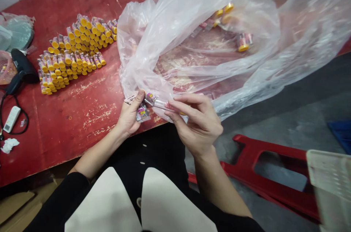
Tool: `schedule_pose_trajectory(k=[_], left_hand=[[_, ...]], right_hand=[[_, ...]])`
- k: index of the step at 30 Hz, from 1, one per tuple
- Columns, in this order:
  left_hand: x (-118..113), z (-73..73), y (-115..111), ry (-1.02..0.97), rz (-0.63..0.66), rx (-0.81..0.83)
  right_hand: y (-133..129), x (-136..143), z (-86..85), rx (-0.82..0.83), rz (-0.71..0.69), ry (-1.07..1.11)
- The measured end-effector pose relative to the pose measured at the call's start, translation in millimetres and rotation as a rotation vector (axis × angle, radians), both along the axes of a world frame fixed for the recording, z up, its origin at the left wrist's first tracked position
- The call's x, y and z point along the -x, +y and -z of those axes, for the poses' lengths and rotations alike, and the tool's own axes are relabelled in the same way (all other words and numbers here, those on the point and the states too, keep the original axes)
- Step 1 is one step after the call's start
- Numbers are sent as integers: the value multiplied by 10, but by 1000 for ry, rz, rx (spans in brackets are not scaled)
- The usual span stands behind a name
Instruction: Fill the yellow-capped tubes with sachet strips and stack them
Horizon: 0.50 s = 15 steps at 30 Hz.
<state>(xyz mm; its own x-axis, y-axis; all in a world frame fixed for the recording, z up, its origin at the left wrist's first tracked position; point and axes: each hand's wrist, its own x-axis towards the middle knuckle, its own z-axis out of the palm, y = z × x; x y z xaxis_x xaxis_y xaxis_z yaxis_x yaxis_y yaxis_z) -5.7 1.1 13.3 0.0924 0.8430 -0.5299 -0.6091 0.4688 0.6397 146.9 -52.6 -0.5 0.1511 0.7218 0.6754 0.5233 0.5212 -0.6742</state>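
My left hand (131, 113) grips a few printed label sleeves (142, 112) at the near edge of the red table (82, 107), its thumb pressing on one end of a small clear tube (157, 102). My right hand (196, 120) pinches the other end of that tube between thumb and fingers. Both hands sit just in front of a big clear plastic bag (208, 38) that lies over the table's right side. Inside the bag lie a few yellow-capped tubes (243, 42).
A stacked pile of labelled yellow-capped tubes (72, 53) lies on the table's left half. A black heat gun (22, 69) with cord, a white switch (11, 118) and crumpled tissue (9, 145) sit at the far left. A red plastic stool (271, 173) and a pale basket (330, 184) stand on the floor at right.
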Motion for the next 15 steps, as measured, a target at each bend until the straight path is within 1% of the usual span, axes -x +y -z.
schedule_pose_trajectory(k=[4,8,10,13,15], left_hand=[[21,20,6,26,-9,4],[57,33,5,21,-37,-62],[68,27,-7,23,-13,-107],[76,12,-23,39,1,-138],[86,2,-23,36,10,-134]], right_hand=[[-23,14,52,23,52,4],[-66,-3,16,-8,90,-112],[-90,-2,-10,0,100,-78],[-126,1,-33,109,31,34],[-149,-3,-35,131,-23,43]])
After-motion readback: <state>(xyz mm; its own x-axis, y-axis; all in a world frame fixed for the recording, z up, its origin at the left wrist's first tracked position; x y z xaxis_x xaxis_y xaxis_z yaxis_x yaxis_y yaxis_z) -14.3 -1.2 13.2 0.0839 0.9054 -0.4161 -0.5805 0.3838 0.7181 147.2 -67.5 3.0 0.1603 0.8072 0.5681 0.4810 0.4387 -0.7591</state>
